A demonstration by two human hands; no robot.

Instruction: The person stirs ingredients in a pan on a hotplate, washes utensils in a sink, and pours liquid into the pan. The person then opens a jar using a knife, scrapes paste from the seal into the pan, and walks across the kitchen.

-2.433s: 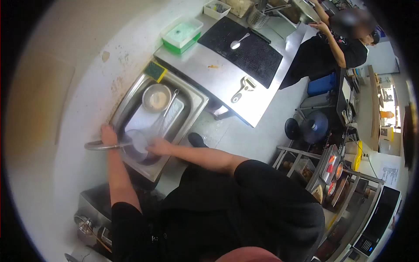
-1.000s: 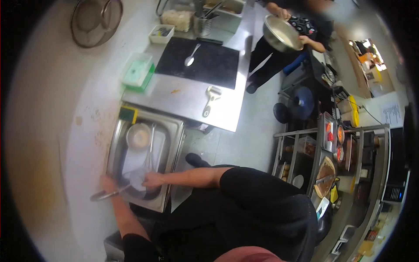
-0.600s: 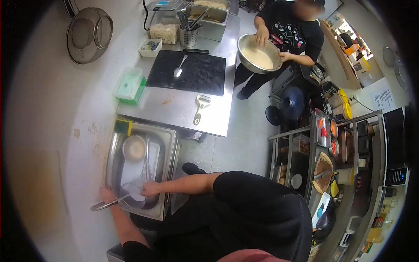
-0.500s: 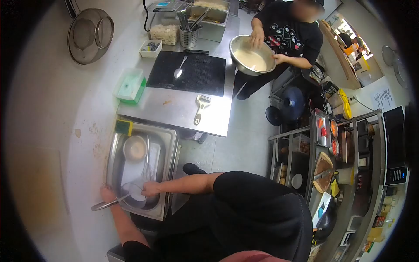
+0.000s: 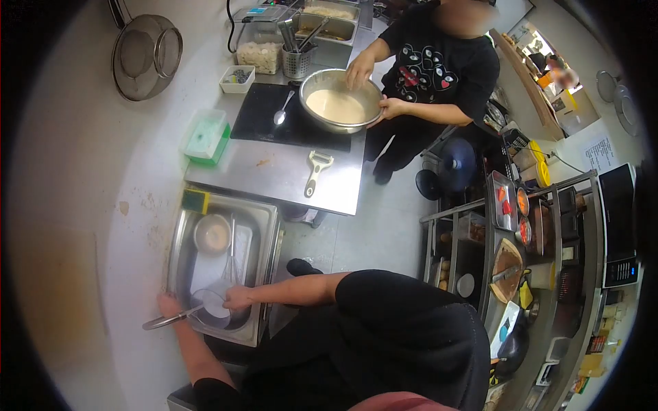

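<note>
My right hand [image 5: 238,297] is closed on the rim of a round, see-through container [image 5: 214,305] in the near part of the sink [image 5: 175,274]. The metal tap [image 5: 164,320] points its spout over this container. At the wall beside the tap, my left hand [image 5: 167,304] shows only in part, and its fingers cannot be made out. A whisk [image 5: 232,264] lies in the sink next to my right hand. Farther back in the sink sits a bowl with cloudy, beige liquid [image 5: 213,234].
A co-worker [image 5: 439,75] holds a large metal bowl [image 5: 307,116] of pale batter over the black mat [image 5: 250,116]. A peeler [image 5: 317,175], spoon [image 5: 280,116] and green tub [image 5: 218,152] stand on the counter. A sponge [image 5: 195,201] rests on the sink's rim; shelves [image 5: 488,253] line the right.
The co-worker has brought the metal bowl leftwards, from beside the counter to over the black mat. My hands and the see-through container have stayed in nearly the same place.
</note>
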